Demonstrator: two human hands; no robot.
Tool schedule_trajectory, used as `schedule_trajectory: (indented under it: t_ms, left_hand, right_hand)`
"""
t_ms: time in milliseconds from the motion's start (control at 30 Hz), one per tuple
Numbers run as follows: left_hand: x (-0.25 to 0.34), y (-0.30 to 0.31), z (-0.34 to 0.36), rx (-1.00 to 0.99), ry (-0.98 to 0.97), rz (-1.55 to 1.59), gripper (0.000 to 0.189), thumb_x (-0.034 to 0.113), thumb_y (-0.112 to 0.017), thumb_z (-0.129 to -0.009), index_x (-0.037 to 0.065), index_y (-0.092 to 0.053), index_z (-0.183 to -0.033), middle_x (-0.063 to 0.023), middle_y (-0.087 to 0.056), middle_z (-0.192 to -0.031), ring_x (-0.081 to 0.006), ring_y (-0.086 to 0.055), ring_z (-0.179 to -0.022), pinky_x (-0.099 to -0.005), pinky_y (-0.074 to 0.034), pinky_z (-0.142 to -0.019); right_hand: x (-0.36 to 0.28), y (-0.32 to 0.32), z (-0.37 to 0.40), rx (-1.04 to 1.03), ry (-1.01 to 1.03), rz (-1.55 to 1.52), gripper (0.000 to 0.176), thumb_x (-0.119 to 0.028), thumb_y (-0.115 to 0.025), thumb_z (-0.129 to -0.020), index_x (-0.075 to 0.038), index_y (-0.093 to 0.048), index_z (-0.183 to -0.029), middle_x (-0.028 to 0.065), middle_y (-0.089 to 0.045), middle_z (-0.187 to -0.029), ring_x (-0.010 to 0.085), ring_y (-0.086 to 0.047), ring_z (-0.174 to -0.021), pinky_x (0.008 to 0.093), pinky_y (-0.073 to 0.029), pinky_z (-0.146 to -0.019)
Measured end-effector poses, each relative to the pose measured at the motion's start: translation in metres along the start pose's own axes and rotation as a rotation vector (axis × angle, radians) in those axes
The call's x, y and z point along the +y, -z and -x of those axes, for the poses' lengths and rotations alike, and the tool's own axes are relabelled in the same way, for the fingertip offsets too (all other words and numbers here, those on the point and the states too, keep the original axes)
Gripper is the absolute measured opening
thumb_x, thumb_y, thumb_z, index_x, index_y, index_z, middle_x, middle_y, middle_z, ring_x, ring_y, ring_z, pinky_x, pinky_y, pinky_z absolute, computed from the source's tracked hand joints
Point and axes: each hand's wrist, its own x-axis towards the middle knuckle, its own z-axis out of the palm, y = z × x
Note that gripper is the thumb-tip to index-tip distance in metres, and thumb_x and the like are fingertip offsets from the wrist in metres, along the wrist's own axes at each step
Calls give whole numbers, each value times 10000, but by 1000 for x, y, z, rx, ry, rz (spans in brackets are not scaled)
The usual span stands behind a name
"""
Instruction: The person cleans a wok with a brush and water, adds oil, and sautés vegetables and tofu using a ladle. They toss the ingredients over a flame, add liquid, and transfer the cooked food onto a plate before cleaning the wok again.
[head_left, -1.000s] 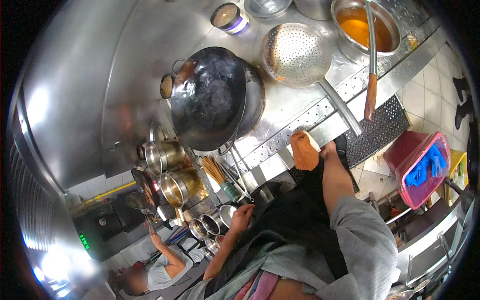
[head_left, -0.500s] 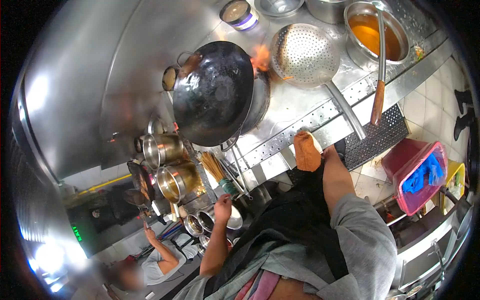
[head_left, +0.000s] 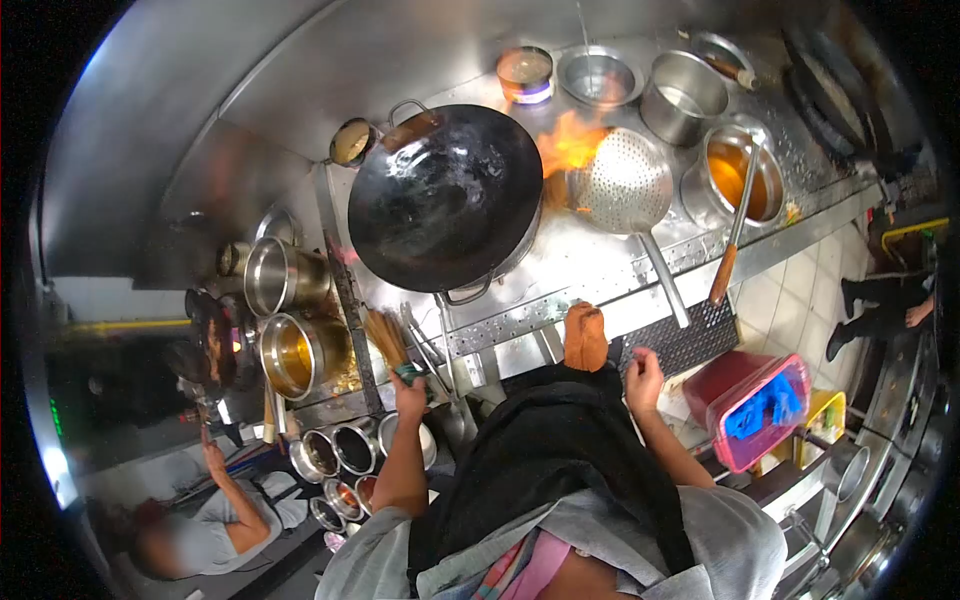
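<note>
Head view, the only one: left hand (head_left: 410,393) at the green-bound butt of a bamboo wok brush (head_left: 382,335), which lies at the counter's near edge beside some metal utensils, splayed bristles pointing away from the person. Left fingers curled at the binding; they are small and part-hidden here, so whether they have closed fully round it cannot be told. Right hand (head_left: 643,377) apart from everything, fingers loosely bent, nothing seen in them; nearest is an orange-brown cloth (head_left: 585,338) on the counter front. Beyond, a black wok (head_left: 450,195) sits tilted, flame (head_left: 570,142) showing between it and a perforated ladle (head_left: 627,180). Judgement on handling: a full wrap round the bound part should steady the brush better than a fingertip pinch, and drawing it back along its own length ought to spare the neighbouring utensils. Bare knuckles are best kept from the wok's rim; metal near that flame is likely hot.
</note>
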Motion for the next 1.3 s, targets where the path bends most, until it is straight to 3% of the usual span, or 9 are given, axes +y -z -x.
schedule_trajectory:
  t_ms: [167,433,500,567,633,767,833,1067,1300]
  left_hand:
    - [52,62,11,51,-218,815,739,271,-566,-884,114,-166,-1485,-98,-567,-984,-182,-571,-625,-317,-492,-411]
    - [348,196,-19,343,-711,488,743,233,-684,-844,176,-308,-1482,-41,-604,-973,-105,-561,-715,-234,-440,-479]
    - [384,158,-61,541,-911,515,725,300,-688,-838,48,-365,-1436,-128,-609,-1171,-194,-605,-930,-303,-507,-769]
    - [385,85,-141,615,-976,350,667,340,-663,-848,23,-425,-1385,-190,-592,-1231,-267,-614,-1059,-329,-474,-906]
    - [374,22,-109,-157,-536,-19,585,288,-693,-798,132,-501,-1328,-210,-654,-1081,-282,-674,-897,-396,-553,-759]
    - [332,-9,-30,-593,-630,-185,752,294,-742,-740,131,-439,-1408,-199,-676,-1031,-265,-682,-824,-334,-543,-606]
    - [302,38,-57,-588,-833,-442,739,382,-773,-703,182,-513,-1365,-184,-636,-1181,-265,-626,-1054,-313,-455,-938]
    - [383,178,-144,330,-825,-623,692,475,-663,-780,183,-461,-1375,-193,-635,-1146,-356,-623,-1035,-438,-494,-897]
    - [347,-28,-105,-323,-748,-46,747,299,-749,-712,117,-467,-1380,-180,-653,-1023,-250,-669,-732,-360,-576,-564]
  right_hand:
    - [-159,-11,-51,-191,266,-253,224,-5,-578,-843,-18,-588,-1066,91,-618,-785,159,-598,-666,277,-492,-615]
    - [-283,-116,-72,-467,820,88,333,-154,-670,-770,-54,-617,-1083,121,-617,-1027,303,-576,-1000,420,-408,-938]
    - [-278,-135,-76,-586,815,239,309,-175,-664,-781,-60,-631,-1065,115,-627,-990,294,-588,-967,412,-415,-912]
    - [-275,-149,-78,-581,804,338,222,-211,-641,-809,-75,-660,-982,103,-643,-929,282,-594,-926,400,-424,-852]
    - [-274,-149,-72,-537,821,321,163,-206,-607,-801,-85,-660,-897,99,-660,-888,277,-617,-898,403,-438,-839]
    - [-277,-140,-82,-567,811,373,145,-212,-625,-816,-90,-668,-883,98,-653,-877,281,-608,-909,403,-423,-843]
    - [-276,-136,-80,-600,808,392,143,-210,-619,-820,-91,-671,-879,99,-654,-875,281,-611,-905,404,-423,-844]
    - [-281,-135,-80,-565,830,385,144,-210,-613,-806,-83,-677,-827,106,-667,-836,283,-634,-852,415,-454,-805]
    - [-282,-133,-82,-590,835,402,146,-191,-631,-821,-97,-683,-919,81,-646,-858,269,-612,-870,397,-428,-823]
